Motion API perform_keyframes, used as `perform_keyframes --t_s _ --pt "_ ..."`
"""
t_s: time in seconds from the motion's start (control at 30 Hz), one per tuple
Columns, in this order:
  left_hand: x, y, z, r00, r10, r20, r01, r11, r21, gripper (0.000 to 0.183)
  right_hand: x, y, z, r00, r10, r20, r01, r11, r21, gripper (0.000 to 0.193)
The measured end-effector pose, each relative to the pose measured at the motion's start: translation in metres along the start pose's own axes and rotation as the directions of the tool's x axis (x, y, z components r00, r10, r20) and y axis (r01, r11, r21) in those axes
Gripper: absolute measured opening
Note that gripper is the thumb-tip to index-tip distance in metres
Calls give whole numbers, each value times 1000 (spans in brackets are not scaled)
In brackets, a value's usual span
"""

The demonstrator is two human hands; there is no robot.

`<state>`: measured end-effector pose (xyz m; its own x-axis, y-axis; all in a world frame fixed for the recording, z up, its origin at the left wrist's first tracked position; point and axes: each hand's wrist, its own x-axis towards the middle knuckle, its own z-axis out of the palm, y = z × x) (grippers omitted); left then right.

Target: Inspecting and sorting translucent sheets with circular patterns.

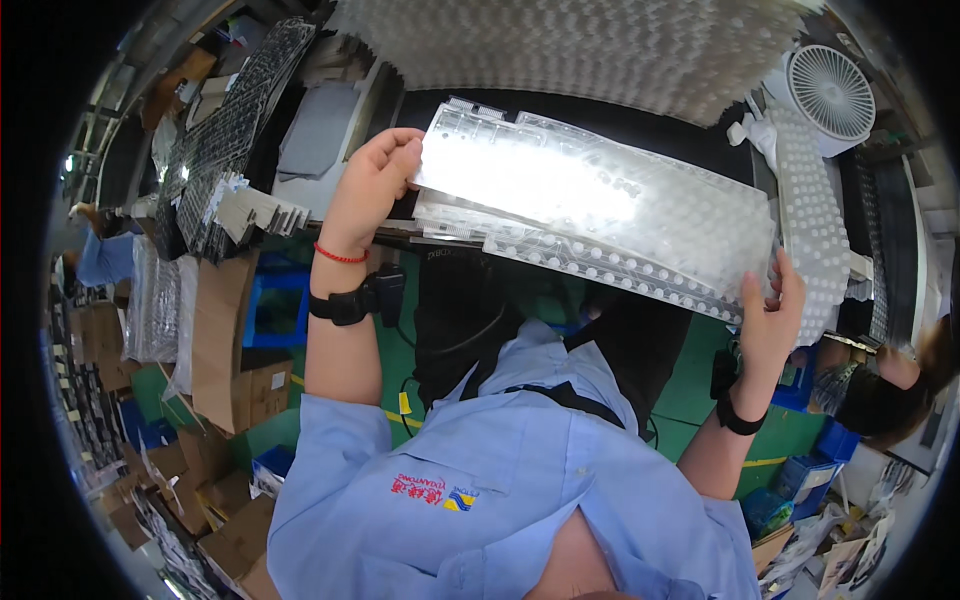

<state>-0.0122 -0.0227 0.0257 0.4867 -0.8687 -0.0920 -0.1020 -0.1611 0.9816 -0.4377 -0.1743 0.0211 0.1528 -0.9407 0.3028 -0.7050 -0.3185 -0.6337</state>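
A long clear plastic sheet [690, 210] stretches between my two hands over the black table, with a bright glare on its left half. My left hand [383, 178] pinches its left end between thumb and fingers. At the other end, my right hand [770, 305] grips the sheet's right corner, thumb on the near side. Below the sheet lie more clear strips, among them one with rows of round white dots [620, 268] along the near table edge. How many layers are in my grip is hidden.
A large pile of translucent dotted sheets [580, 50] stands at the back. At the right are a white fan [830, 95] and another dotted stack [812, 215]. Grey sheets [318, 125] and a bundle of strips [262, 212] lie left. Other people [105, 258] work at both sides.
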Motion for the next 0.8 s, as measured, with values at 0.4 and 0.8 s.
perform_keyframes --t_s 0.4,0.8 --pt "4 -4 -1 998 22 58 -14 992 -125 29 18 13 -1 990 114 87 -134 951 278 49" --pt "3 -12 -10 833 548 80 -533 833 -149 17 17 16 -24 955 -231 -183 295 755 586 19"
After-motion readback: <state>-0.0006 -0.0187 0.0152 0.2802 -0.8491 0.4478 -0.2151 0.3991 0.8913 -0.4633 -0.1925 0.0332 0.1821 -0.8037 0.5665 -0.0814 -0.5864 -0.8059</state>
